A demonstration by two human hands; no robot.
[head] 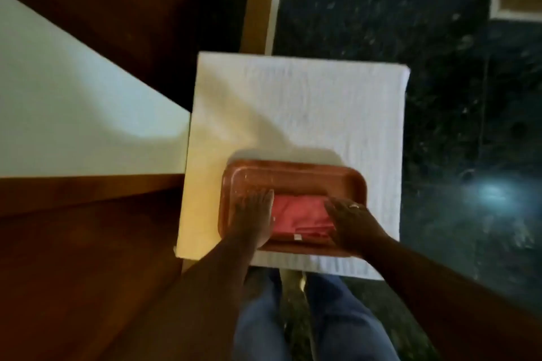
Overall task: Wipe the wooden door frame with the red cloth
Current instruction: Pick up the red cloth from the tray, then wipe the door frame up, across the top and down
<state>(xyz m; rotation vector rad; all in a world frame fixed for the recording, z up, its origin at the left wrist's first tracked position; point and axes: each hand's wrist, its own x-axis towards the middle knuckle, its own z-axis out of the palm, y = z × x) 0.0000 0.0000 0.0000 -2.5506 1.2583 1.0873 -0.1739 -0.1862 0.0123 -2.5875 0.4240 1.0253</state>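
Observation:
A folded red cloth (299, 215) lies in a brown tray (293, 176) on a white-covered stand. My left hand (255, 211) rests flat inside the tray, fingers spread, touching the cloth's left edge. My right hand (350, 223), with a ring on one finger, lies over the cloth's right edge with fingers extended. Neither hand has closed around the cloth. The wooden door frame (88, 258) fills the left side, below and above a white wall panel. The picture is blurred.
The white cloth-covered stand (293, 102) stands on a dark speckled floor (440, 82) with a light inlaid border and a brown band. A white wall (58, 114) is at left between wood parts. My legs in blue jeans (308, 322) are below.

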